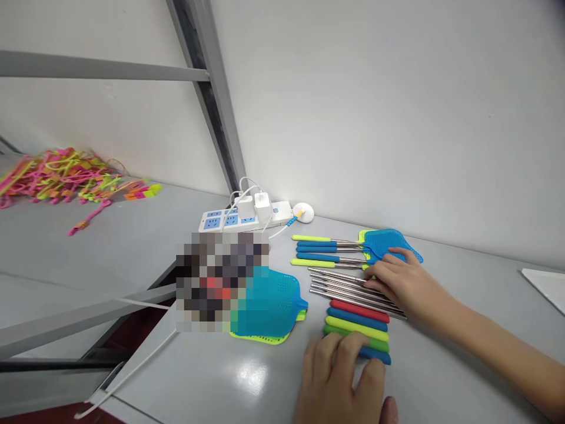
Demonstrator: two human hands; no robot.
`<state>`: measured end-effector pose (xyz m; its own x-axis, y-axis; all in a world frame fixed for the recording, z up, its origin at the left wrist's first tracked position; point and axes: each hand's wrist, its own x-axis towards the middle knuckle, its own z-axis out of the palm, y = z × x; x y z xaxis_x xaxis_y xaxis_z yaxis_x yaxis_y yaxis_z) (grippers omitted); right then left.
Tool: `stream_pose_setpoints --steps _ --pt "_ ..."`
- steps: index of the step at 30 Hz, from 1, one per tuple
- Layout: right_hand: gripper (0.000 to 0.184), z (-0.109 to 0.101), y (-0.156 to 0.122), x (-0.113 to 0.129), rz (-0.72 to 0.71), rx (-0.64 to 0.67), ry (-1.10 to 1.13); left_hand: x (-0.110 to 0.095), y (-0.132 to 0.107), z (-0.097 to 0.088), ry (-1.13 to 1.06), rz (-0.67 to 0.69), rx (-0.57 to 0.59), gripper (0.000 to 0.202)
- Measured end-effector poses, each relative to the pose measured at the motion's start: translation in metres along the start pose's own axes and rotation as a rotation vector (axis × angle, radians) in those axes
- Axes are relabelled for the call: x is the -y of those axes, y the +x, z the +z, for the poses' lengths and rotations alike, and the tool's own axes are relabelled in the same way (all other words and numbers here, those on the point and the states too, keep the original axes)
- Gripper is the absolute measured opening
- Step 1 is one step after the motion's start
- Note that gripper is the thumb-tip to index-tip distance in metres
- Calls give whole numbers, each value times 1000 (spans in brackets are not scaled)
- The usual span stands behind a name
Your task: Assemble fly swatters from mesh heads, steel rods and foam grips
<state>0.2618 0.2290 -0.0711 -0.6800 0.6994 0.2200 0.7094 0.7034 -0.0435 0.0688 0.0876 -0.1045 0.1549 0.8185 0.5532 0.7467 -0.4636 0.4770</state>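
Several coloured handle grips (359, 328) lie in a row near the front. My left hand (339, 374) rests over the nearest green and blue ones, its fingers bent and apart. Just behind the grips, thin metal rods (339, 288) lie side by side. My right hand (399, 281) reaches over their right ends, fingers spread and touching the rods and the edge of a fly swatter stack. Those assembled fly swatters (315, 248) have blue and yellow-green grips and mesh heads. Loose swatter heads (276, 303), blue over yellow-green, are stacked left of the rods.
A white power strip (209, 221) with plugged-in chargers and a round white device (303, 212) stand by the wall. A pixelated patch hides things beside the swatter heads. Pink and yellow items (70, 176) are heaped far left, beyond a grey metal frame (216, 100). A white object (547, 285) lies right.
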Motion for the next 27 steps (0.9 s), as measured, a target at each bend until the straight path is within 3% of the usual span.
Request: stream_pose_setpoints --steps 10,16,20,27 --pt "33 -15 0 5 -23 36 -72 7 -4 12 113 70 17 25" --pt "34 -20 -7 1 3 97 26 6 -3 8 73 66 32 23" --pt "34 -20 -8 -6 10 47 33 3 -2 1 53 64 93 24" --pt "28 -18 35 7 33 -1 24 1 -4 -9 22 74 203 27"
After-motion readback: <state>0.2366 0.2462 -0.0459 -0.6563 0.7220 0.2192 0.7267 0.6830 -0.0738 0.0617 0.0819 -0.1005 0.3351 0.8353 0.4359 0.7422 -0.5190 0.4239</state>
